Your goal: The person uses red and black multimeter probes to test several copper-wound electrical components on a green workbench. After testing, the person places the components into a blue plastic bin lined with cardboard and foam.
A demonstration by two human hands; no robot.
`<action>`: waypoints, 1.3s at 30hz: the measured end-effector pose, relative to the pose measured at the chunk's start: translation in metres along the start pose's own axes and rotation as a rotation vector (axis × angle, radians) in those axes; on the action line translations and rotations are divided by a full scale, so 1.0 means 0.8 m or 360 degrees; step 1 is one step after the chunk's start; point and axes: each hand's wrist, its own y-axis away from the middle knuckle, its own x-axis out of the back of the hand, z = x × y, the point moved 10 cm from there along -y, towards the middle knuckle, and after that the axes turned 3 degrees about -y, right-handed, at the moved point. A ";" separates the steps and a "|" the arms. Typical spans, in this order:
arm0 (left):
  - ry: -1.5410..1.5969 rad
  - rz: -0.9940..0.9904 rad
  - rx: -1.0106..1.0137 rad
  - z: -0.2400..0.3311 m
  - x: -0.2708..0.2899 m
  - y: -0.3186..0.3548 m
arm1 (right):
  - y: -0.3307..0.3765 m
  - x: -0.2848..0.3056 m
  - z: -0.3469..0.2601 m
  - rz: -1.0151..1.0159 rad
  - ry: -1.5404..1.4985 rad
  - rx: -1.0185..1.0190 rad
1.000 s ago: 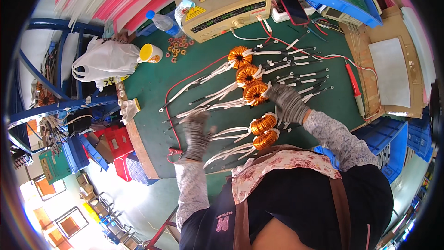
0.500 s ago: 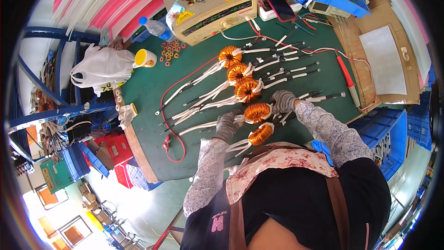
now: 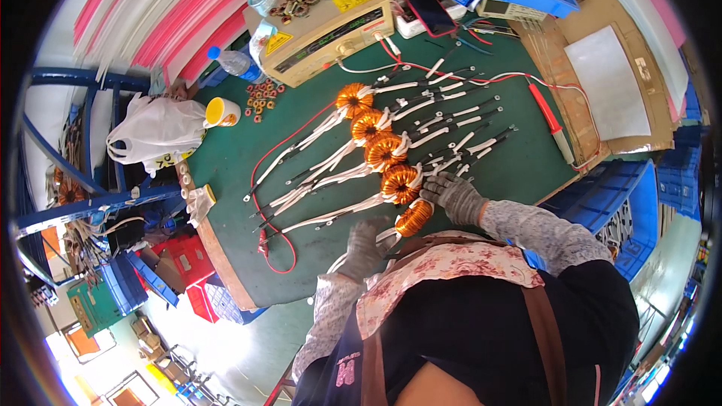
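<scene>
Copper-wound ring coils with white-sleeved leads lie in a slanting row. My right hand (image 3: 454, 197), in a grey glove, lies beside the fourth coil (image 3: 400, 183), its fingers stretched and slightly apart over the roots of that coil's right leads. The nearest coil (image 3: 414, 218) sits close to my apron, tilted on its side. My left hand (image 3: 362, 249), also gloved, is over the nearest coil's left-hand leads (image 3: 388, 239); its fingers are smeared, so its grip is unclear. Farther up are the third coil (image 3: 384, 151), the second coil (image 3: 367, 126) and the farthest coil (image 3: 353, 100).
A beige bench power supply (image 3: 323, 45) stands at the back, with a phone (image 3: 430, 10) beside it. A red probe (image 3: 547, 116) lies at right. Small ring cores (image 3: 262, 98), a yellow cup (image 3: 222, 112) and a white plastic bag (image 3: 162, 128) are at left.
The fourth coil has moved away from me, up against the third, and lies flatter. My left hand has left its leads and come nearer, to the nearest coil's leads. The head view has shifted slightly.
</scene>
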 end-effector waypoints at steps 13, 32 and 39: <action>0.0016 -0.0153 0.0476 -0.124 -0.094 -0.014 | 0.008 -0.015 0.028 -0.0543 -0.0177 -0.0518; -0.0449 0.0445 0.0813 -0.275 -0.017 0.152 | 0.304 0.090 0.325 0.0580 0.0704 -0.1885; -0.0044 0.0568 0.1262 -0.310 0.014 0.237 | 0.389 0.029 0.438 0.0600 -0.0060 -0.2265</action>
